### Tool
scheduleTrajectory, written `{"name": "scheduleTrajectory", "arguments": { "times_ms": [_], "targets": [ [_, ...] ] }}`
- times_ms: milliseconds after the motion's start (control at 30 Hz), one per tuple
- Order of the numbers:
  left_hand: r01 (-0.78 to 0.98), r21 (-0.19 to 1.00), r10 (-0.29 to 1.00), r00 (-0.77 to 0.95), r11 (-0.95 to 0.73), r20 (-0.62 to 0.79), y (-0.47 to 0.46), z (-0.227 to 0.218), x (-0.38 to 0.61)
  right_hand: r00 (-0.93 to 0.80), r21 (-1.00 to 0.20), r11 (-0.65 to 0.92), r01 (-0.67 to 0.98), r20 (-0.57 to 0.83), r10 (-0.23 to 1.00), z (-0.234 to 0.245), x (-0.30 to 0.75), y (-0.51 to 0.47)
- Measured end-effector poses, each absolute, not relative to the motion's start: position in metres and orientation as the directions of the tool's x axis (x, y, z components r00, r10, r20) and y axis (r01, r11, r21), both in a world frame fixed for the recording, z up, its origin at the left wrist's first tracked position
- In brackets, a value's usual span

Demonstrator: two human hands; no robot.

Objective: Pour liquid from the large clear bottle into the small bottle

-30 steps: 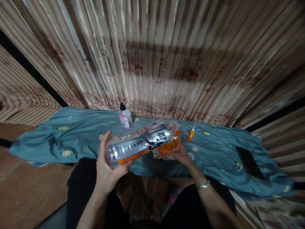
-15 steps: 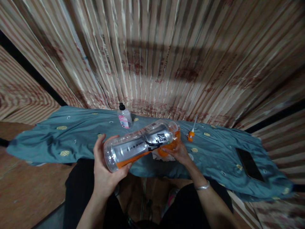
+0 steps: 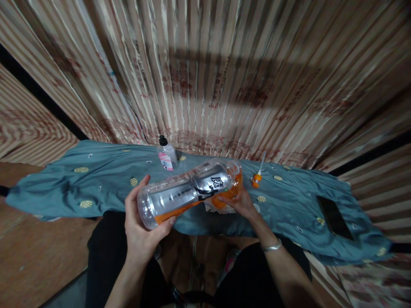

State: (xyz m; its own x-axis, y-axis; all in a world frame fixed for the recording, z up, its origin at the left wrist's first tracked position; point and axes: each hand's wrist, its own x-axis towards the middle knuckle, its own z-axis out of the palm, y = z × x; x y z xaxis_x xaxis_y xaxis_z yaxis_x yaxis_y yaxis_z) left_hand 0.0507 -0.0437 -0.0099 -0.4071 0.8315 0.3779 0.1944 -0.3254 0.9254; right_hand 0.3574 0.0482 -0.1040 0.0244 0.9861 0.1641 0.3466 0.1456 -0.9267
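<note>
My left hand (image 3: 141, 222) is wrapped round the base of a large clear plastic drink bottle (image 3: 180, 194) with a silver and orange label. The bottle is tilted, its neck end lower depth-wise unclear, pointing to the right. My right hand (image 3: 239, 203) grips an orange bottle (image 3: 221, 200) at the clear bottle's neck end; the drink bottle hides part of it. Whether the two mouths touch I cannot tell. Under the orange bottle lies a crumpled white tissue (image 3: 212, 209). Right of my right hand, an orange pump head (image 3: 256, 179) with a clear tube lies on the cloth.
A clear bottle with a black cap and pink label (image 3: 167, 156) stands at the back of the blue-green cloth (image 3: 109, 184). A dark phone (image 3: 334, 217) lies at the right. Striped curtains (image 3: 205, 85) hang close behind, and black poles (image 3: 41, 94) slant down both sides.
Both hands hold almost the same pose with the two bottles. The whole view has shifted slightly; nothing has been picked up or let go.
</note>
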Motion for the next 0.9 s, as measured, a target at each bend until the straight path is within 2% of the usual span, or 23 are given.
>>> {"name": "scheduleTrajectory", "arguments": {
  "times_ms": [100,267,467,667,833,900],
  "targets": [
    [0.180,0.939,0.850,-0.400,-0.293,0.342,-0.046,-0.012,0.048,0.023,-0.920,0.189,0.344,0.210,0.978,-0.103,0.356,0.049],
    [0.090,0.963,0.868,-0.417,-0.254,0.268,-0.047,-0.018,0.050,-0.005,-0.920,0.187,0.344,0.198,0.980,-0.104,0.357,0.049],
    [0.092,0.960,0.869,-0.409,-0.266,0.280,-0.048,-0.023,0.051,-0.023,-0.925,0.198,0.324,0.202,0.979,-0.106,0.355,0.050],
    [0.085,0.965,0.855,-0.450,-0.249,0.260,-0.047,-0.025,0.055,-0.035,-0.952,0.171,0.253,0.167,0.985,-0.108,0.352,0.050],
    [-0.006,0.974,0.873,-0.444,-0.227,0.200,-0.046,-0.030,0.056,0.029,-0.946,0.076,0.316,0.090,0.995,-0.112,0.352,0.052],
    [-0.027,0.973,0.877,-0.441,-0.228,0.193,-0.045,-0.031,0.056,0.059,-0.946,0.087,0.314,0.111,0.992,-0.112,0.351,0.053]
  ]
}}
